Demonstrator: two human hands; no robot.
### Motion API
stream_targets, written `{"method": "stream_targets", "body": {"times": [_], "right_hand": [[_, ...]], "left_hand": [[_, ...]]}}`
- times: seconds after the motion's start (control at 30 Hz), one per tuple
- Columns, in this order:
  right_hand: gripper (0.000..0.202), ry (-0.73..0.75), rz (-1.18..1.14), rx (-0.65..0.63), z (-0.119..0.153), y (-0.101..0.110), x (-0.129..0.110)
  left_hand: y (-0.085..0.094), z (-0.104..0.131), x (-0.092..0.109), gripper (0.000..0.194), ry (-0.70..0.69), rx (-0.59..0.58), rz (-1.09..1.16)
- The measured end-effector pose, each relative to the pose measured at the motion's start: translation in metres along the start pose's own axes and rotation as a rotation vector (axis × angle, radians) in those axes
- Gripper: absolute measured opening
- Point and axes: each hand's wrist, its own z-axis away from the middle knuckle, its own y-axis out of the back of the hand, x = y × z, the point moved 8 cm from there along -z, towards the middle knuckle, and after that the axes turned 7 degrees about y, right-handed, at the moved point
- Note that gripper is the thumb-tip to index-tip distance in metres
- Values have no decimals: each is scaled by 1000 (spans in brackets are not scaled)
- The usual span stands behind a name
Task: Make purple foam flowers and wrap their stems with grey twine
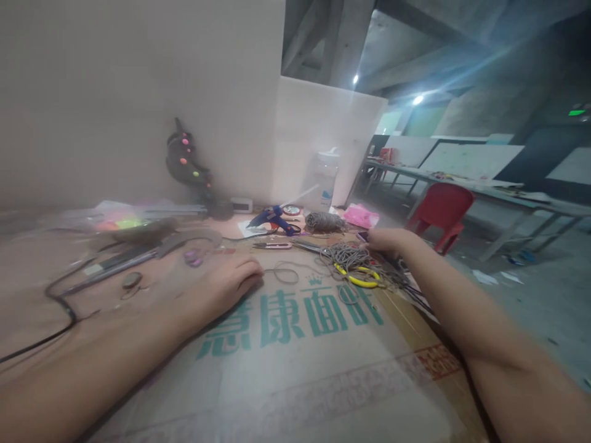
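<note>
My left hand (236, 278) rests palm down on the printed cardboard sheet (295, 381), fingers together and curled in, with nothing visible in them. At the right edge of the table, my right hand (386, 241) has its fingers bent around a small dark, purple-edged object (362, 236), mostly hidden and blurred. Just beside that hand lies a loose tangle of grey cord (351, 255), over scissors with yellow handles (369, 282). Pink-handled thread snips (273, 245) lie between the two hands. Behind them are a blue glue gun (272, 216) and a grey yarn ball (324, 221).
At the back stand a clear plastic bottle (325, 175) and a dark ornament with coloured balls (184, 157) against the white partition. Left lie plastic bags (124, 220), a dark cable (69, 317) and a round stone-like piece (132, 280). A red chair (442, 212) stands beyond the table's right side.
</note>
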Motion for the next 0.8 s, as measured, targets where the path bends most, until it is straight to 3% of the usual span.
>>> {"method": "stream_targets", "body": {"times": [0.07, 0.13, 0.27, 0.37, 0.47, 0.57, 0.7, 0.8], "right_hand": [[26, 0, -60, -35, -6, -15, 0], [26, 63, -142, -21, -11, -18, -14], [41, 288, -357, 45, -4, 10, -55], [49, 360, -451, 43, 9, 34, -63], [49, 81, -243, 28, 15, 35, -23], [57, -131, -92, -17, 20, 17, 23], [71, -229, -26, -136, 18, -20, 60], [71, -236, 23, -108, 12, -28, 66]], "left_hand": [[-2, 0, -3, 19, 13, -15, -10], [-2, 0, -3, 20, 15, -11, -10], [-3, 0, -4, 21, 18, -14, -1], [-3, 0, -3, 20, 11, -15, 8], [-4, -1, -4, 21, 15, -30, 8], [-4, -1, -4, 23, 17, -40, 7], [-5, -1, -7, 21, 21, -39, 7], [-6, -1, -7, 20, 21, -36, 0]]}}
